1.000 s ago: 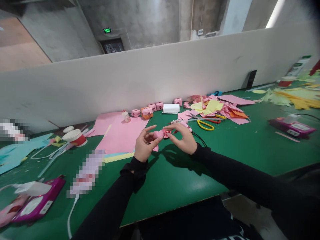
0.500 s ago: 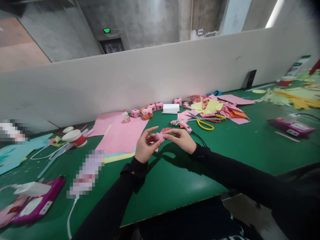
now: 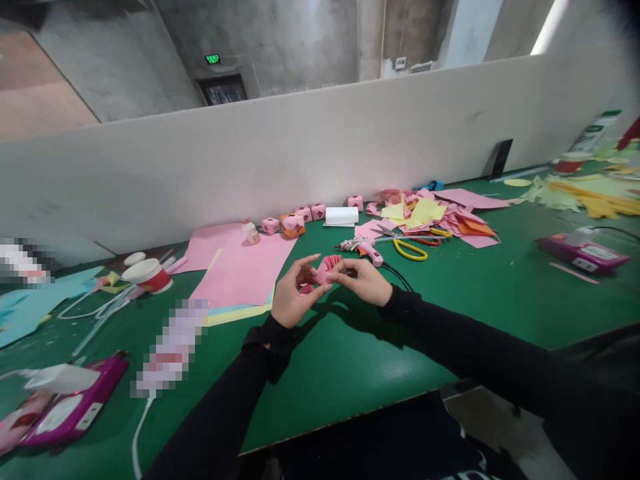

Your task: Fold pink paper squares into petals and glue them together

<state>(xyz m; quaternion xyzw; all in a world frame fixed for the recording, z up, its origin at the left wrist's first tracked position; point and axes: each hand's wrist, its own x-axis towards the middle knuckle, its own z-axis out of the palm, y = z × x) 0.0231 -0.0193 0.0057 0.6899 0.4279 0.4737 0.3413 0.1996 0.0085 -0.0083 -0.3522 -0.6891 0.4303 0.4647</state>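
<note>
Both hands meet over the green table, pinching a small folded pink paper piece (image 3: 324, 273) between thumbs and fingertips. My left hand (image 3: 293, 293) grips it from the left, with its index finger arched above. From the right, my right hand (image 3: 365, 281) presses it between thumb and forefinger. Fine pleats or fringe show along a pink part beyond the fingertips; whether it belongs to the held piece I cannot tell. A pink glue gun (image 3: 370, 252) lies just past my right hand, and yellow-handled scissors (image 3: 411, 251) rest to its right.
Pink paper sheets (image 3: 250, 267) lie left of my hands. Folded pink paper blocks (image 3: 304, 213) line the partition (image 3: 250, 167), near a white pad (image 3: 341, 216) and a paper scrap heap (image 3: 425, 213). A paper cup (image 3: 149, 275) and purple power strips (image 3: 80, 403) stand at the sides.
The pink paper piece has been turned between my fingers, and more of the pleated part shows. Both hands stay in nearly the same place.
</note>
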